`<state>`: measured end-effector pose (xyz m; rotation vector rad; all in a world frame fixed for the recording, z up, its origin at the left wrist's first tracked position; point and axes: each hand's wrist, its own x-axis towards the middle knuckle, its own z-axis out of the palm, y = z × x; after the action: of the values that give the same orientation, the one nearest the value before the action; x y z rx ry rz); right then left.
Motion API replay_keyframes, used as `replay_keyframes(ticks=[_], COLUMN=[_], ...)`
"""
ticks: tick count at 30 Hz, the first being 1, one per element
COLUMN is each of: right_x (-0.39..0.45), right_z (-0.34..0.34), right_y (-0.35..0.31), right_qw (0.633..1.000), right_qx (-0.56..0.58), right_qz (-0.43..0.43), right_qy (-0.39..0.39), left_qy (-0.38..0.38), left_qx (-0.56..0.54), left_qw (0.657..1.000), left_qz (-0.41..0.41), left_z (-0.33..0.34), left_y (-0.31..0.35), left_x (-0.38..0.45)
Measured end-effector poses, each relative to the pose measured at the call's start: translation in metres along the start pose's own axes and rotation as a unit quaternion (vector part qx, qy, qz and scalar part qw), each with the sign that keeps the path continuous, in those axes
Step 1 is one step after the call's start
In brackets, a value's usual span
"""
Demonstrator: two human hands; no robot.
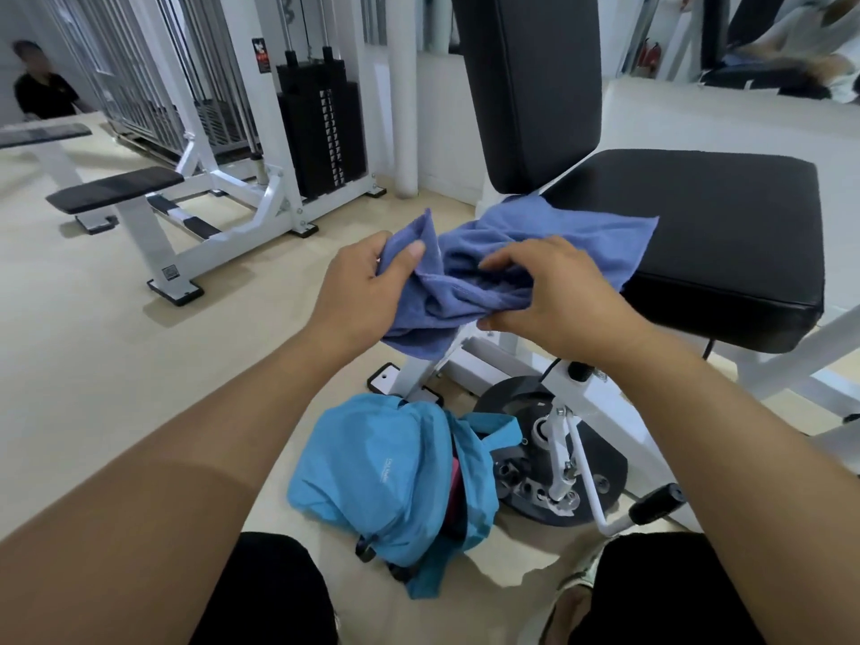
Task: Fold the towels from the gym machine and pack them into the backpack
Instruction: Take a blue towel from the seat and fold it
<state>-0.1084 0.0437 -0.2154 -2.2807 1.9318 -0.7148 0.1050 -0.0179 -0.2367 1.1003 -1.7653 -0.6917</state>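
A crumpled blue towel [549, 235] hangs in the air in front of me, its far end lying on the black seat pad [726, 235] of the gym machine. My left hand [358, 290] grips the towel's left end, thumb over the cloth. My right hand [554, 295] pinches a bunched fold at the towel's middle, fingers on top and thumb below. A light blue backpack [381, 477] lies on the floor between my knees, its top open, with something pink and dark showing inside.
The machine's black backrest [526, 86] stands upright behind the towel. Its white frame and round black base plate [600, 463] sit right of the backpack. A flat bench [116, 190] and weight stack [321, 137] stand at the left. A person stands far left.
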Motion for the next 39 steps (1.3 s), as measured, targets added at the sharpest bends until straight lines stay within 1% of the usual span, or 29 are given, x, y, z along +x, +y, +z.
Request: replay_keyframes(ticks=[2, 6, 8, 9, 11, 13, 15, 17, 19, 23, 25, 27, 28, 30, 32, 35, 37, 39], right_x=[0.003, 0.008, 0.009, 0.009, 0.008, 0.007, 0.007, 0.01, 0.012, 0.018, 0.02, 0.021, 0.021, 0.022, 0.024, 0.028, 0.03, 0.033], right_z=[0.002, 0.007, 0.01, 0.014, 0.029, 0.047, 0.062, 0.073, 0.08, 0.089, 0.094, 0.099, 0.1, 0.103, 0.104, 0.103, 0.105, 0.113], right_y=[-0.003, -0.013, -0.025, -0.031, -0.045, -0.057, -0.067, -0.074, -0.079, -0.08, -0.079, -0.075, -0.072, -0.067, -0.061, -0.053, -0.044, -0.032], right_qw=[1.0, 0.995, 0.996, 0.997, 0.996, 0.988, 0.976, 0.964, 0.961, 0.951, 0.943, 0.941, 0.941, 0.94, 0.943, 0.952, 0.964, 0.969], right_qx=[-0.012, 0.087, 0.08, 0.068, 0.082, 0.133, 0.188, 0.232, 0.249, 0.298, 0.322, 0.323, 0.319, 0.315, 0.305, 0.273, 0.214, 0.171], right_qz=[-0.02, 0.003, 0.002, -0.003, -0.02, -0.027, -0.034, -0.039, -0.031, 0.032, 0.062, 0.087, 0.098, 0.117, 0.118, 0.093, 0.082, 0.099], right_qy=[0.021, 0.042, 0.045, 0.029, -0.029, -0.077, -0.106, -0.123, -0.121, -0.078, -0.059, -0.05, -0.051, -0.055, -0.063, -0.099, -0.132, -0.147], left_qy=[0.034, 0.12, 0.148, 0.15, 0.135, 0.098, 0.034, -0.027, -0.063, -0.095, -0.117, -0.162, -0.186, -0.22, -0.223, -0.185, -0.159, -0.146], left_qx=[-0.013, -0.02, -0.011, -0.002, 0.01, 0.007, -0.008, 0.007, 0.022, 0.004, -0.027, -0.06, -0.063, -0.017, 0.046, 0.091, 0.103, 0.118], left_qw=[0.999, 0.991, 0.987, 0.986, 0.988, 0.991, 0.993, 0.993, 0.992, 0.987, 0.98, 0.966, 0.962, 0.963, 0.965, 0.974, 0.977, 0.976], left_qz=[-0.021, -0.054, -0.069, -0.068, -0.071, -0.094, -0.116, -0.115, -0.111, -0.129, -0.157, -0.192, -0.19, -0.153, -0.127, -0.097, -0.095, -0.109], left_z=[-0.008, -0.025, -0.034, -0.038, -0.045, -0.05, -0.052, -0.054, -0.057, -0.064, -0.067, -0.068, -0.067, -0.064, -0.062, -0.062, -0.062, -0.06], left_y=[-0.002, -0.009, -0.015, -0.018, -0.021, -0.02, -0.021, -0.021, -0.023, -0.038, -0.042, -0.041, -0.041, -0.044, -0.048, -0.055, -0.059, -0.065], left_x=[0.004, 0.011, 0.01, 0.009, 0.005, 0.002, -0.003, -0.011, -0.018, -0.024, -0.025, -0.026, -0.027, -0.028, -0.026, -0.018, -0.014, -0.011])
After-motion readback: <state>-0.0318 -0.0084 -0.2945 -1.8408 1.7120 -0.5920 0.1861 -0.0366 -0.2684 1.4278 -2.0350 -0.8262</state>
